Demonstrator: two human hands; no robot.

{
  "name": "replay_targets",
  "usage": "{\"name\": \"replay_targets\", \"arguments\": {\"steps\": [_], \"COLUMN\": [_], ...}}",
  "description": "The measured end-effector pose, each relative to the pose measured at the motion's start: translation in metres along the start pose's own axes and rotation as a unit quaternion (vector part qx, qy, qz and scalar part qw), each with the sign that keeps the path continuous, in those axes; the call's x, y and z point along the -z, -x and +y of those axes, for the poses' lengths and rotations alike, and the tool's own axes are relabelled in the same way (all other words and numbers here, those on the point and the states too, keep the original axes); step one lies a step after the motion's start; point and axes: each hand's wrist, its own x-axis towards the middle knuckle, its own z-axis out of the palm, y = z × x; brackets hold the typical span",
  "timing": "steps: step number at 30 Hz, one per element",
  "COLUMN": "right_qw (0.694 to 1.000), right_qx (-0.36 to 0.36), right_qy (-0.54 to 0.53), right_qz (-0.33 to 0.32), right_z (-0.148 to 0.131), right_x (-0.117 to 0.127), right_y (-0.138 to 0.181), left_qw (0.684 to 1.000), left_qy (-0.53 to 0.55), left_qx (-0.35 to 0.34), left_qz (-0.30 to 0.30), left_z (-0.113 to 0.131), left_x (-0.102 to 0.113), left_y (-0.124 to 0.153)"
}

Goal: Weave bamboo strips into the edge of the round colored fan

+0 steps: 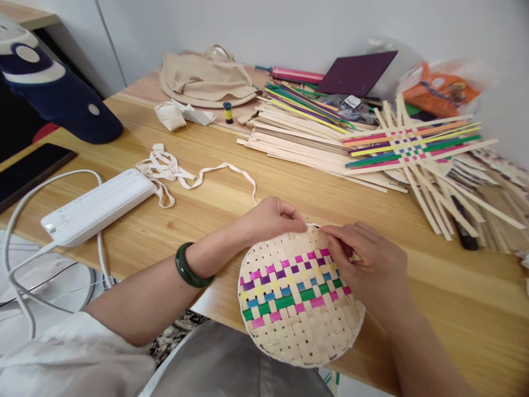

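Observation:
A round woven mat [293, 336] of pale strips, with pink, purple, yellow, blue and green bands across it, leans at the table's front edge. White edging runs around its rim. My left hand [275, 220], with a dark green bangle on the wrist, pinches the white ribbon at the far rim. Close by on the right, my right hand [367, 262] is closed at the same rim, thumb and finger together; anything small between them is hidden. From the left hand the white ribbon [227, 165] trails back to a loose heap on the table.
A white power bank [103, 207] with a cable lies left, near a dark phone [33, 171]. Behind are a beige bag [202, 80], a thread spool [228, 112] and stacked strips [289, 140]. A part-woven lattice [413, 146] sits right, before an orange package [440, 91].

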Motion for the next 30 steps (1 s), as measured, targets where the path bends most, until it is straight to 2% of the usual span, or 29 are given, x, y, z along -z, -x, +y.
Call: {"name": "replay_targets", "arguments": {"steps": [7, 11, 18, 23, 25, 27, 30], "right_qw": [0.989, 0.979, 0.988, 0.988, 0.993, 0.987, 0.925], "right_qx": [0.070, 0.071, -0.002, 0.020, -0.040, -0.144, -0.257], "right_qy": [0.127, 0.186, 0.152, 0.155, 0.107, -0.021, -0.259], "right_qz": [-0.033, -0.051, -0.010, -0.017, -0.033, -0.071, -0.108], "right_z": [-0.012, -0.018, -0.012, -0.017, -0.016, -0.008, 0.018], "right_x": [0.002, -0.002, -0.002, -0.008, -0.006, 0.003, 0.026], "right_y": [-0.004, -0.006, 0.002, 0.000, -0.002, -0.003, -0.003], "left_qw": [0.993, 0.986, 0.990, 0.993, 0.996, 0.997, 0.999], "left_qy": [-0.090, -0.122, -0.114, -0.089, -0.072, -0.056, -0.046], "left_qx": [-0.063, -0.096, -0.060, -0.065, -0.057, -0.043, -0.018], "left_qz": [0.037, 0.053, 0.059, 0.032, 0.021, 0.021, 0.013], "left_z": [-0.003, -0.005, -0.001, -0.001, -0.001, 0.001, 0.002], "left_x": [-0.010, -0.013, -0.007, -0.009, -0.009, -0.006, 0.000], "left_y": [0.002, 0.002, 0.003, 0.004, 0.004, 0.004, 0.002]}}
